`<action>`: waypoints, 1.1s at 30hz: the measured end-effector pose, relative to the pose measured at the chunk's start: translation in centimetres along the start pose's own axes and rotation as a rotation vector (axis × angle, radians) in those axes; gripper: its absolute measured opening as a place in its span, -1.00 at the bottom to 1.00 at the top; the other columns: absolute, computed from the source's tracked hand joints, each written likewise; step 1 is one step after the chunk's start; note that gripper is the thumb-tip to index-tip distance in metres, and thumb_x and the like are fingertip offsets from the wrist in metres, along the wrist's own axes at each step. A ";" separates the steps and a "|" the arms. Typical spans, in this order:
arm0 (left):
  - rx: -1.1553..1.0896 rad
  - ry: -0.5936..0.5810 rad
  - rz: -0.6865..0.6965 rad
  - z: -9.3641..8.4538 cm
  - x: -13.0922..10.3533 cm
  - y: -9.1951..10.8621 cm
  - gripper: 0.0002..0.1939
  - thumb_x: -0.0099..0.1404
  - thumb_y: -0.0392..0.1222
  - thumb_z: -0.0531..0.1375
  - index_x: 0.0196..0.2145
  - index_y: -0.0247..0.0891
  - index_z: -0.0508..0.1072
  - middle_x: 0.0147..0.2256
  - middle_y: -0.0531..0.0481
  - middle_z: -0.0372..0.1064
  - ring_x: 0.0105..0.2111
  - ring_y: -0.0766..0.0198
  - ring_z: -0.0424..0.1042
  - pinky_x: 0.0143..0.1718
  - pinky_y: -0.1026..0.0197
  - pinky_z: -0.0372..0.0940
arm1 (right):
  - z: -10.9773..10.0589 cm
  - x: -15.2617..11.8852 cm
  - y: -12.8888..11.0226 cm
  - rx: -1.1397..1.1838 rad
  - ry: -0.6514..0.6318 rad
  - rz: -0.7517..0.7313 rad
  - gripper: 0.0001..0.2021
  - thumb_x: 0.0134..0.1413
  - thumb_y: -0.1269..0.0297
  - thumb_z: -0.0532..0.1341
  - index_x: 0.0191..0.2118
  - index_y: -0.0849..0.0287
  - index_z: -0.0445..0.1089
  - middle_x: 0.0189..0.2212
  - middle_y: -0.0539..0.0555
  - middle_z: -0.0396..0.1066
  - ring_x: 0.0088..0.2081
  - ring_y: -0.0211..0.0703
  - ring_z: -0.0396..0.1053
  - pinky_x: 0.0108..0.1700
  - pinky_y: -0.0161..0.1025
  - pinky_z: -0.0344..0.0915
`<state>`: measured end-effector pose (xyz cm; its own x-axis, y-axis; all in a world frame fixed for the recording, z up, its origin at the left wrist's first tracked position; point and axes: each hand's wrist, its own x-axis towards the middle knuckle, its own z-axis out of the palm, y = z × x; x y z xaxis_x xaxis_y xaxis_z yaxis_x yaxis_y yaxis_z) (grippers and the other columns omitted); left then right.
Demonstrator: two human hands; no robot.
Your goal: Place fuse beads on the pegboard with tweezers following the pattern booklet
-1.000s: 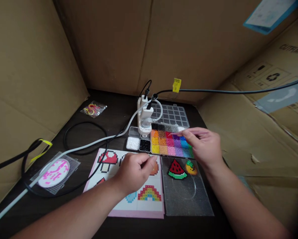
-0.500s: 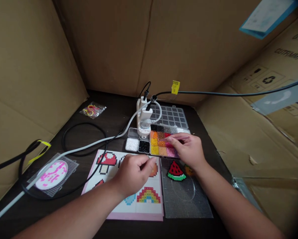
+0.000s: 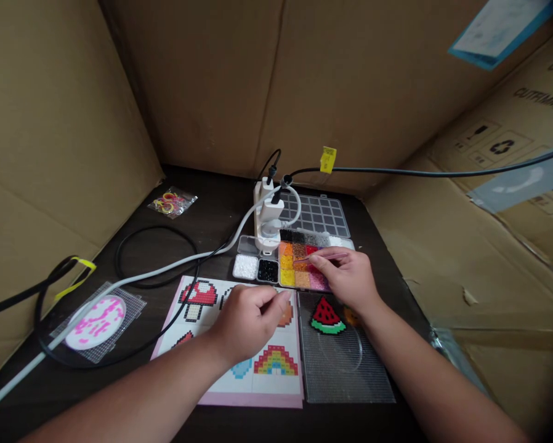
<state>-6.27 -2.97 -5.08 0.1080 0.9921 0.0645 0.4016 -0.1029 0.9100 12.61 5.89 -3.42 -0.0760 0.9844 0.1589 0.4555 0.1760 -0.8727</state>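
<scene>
left hand (image 3: 249, 320) is curled in a loose fist on the pink-edged paper pattern sheet (image 3: 234, 344). just right, the right hand (image 3: 348, 280) pinches thin pink tweezers (image 3: 320, 257), tips over the orange cells of the clear plastic bead box (image 3: 304, 261) on the dark worktop (image 3: 212, 209).
</scene>
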 end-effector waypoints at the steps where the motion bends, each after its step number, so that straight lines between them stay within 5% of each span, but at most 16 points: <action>1: -0.003 0.002 0.003 0.0 -0.1 0.0 -0.51 0.32 -0.03 0.04 -0.67 -0.26 -0.01 -0.67 0.16 -0.13 -0.60 0.43 -0.06 -0.57 0.29 -0.09 | 0.0 0.0 0.0 -0.001 0.002 0.002 -0.82 -0.15 0.17 0.35 -0.48 0.20 0.51 -0.52 0.12 0.54 -0.46 -0.11 0.48 -0.36 -0.19 0.41; 15: -0.071 0.022 0.043 -0.1 0.0 0.3 -0.54 0.32 -0.11 0.07 -0.71 -0.29 0.17 -0.71 0.11 0.18 -0.66 0.46 0.09 -0.61 0.34 -0.01 | -0.7 0.1 -0.5 0.036 0.064 0.005 -0.81 -0.15 0.18 0.38 -0.47 0.22 0.52 -0.50 0.15 0.55 -0.44 -0.10 0.51 -0.36 -0.21 0.44; 33: -0.097 0.022 0.062 -0.1 0.0 0.3 -0.55 0.33 -0.13 0.08 -0.70 -0.29 0.26 -0.69 0.08 0.28 -0.66 0.45 0.19 -0.60 0.36 0.08 | 0.0 0.0 -0.1 0.019 0.009 0.011 -0.81 -0.15 0.17 0.36 -0.47 0.20 0.52 -0.51 0.12 0.54 -0.46 -0.12 0.50 -0.38 -0.22 0.43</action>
<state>-6.27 -2.99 -4.81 0.1097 0.9854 0.1302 0.3046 -0.1580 0.9393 12.54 5.90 -3.39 -0.0630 0.9862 0.1531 0.4394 0.1651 -0.8830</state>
